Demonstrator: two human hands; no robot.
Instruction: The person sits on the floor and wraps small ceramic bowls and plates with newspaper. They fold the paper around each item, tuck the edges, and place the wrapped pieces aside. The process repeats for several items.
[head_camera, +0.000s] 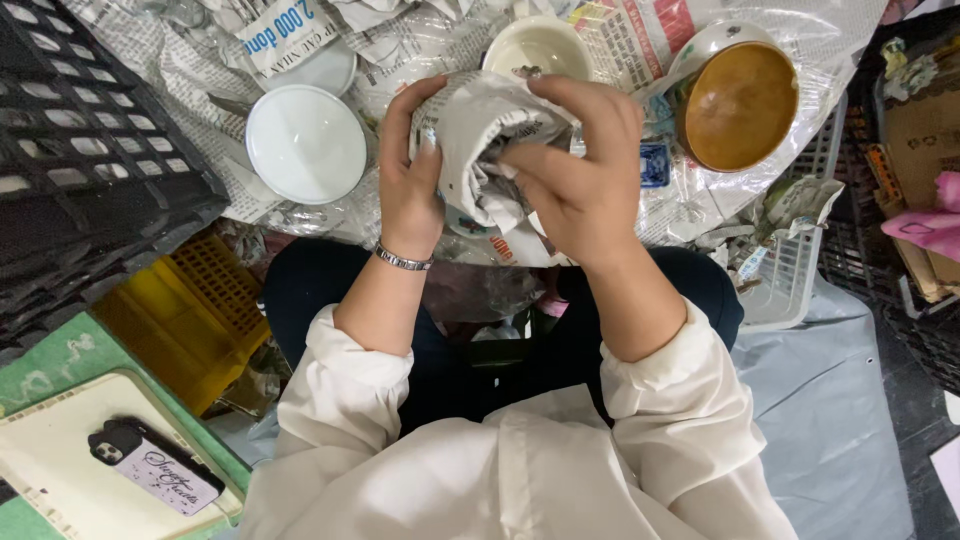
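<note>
Surroundings: white bowl (306, 143), empty, left of the hands; cream bowl (538, 46), empty, just beyond them; brown-lined bowl (738, 104) tilted at right, all on spread newspaper (420, 40). Black crate (80, 130) far left, yellow crate (190, 310) below it.

Held item: newspaper-wrapped bundle (480, 150), centre, above the lap; contents hidden. Left hand (410, 180) curled round its side; right hand (575, 165) closed over it, fingertips in the paper folds.

Phone (153, 468) on cream tray (60, 470), bottom left.
</note>
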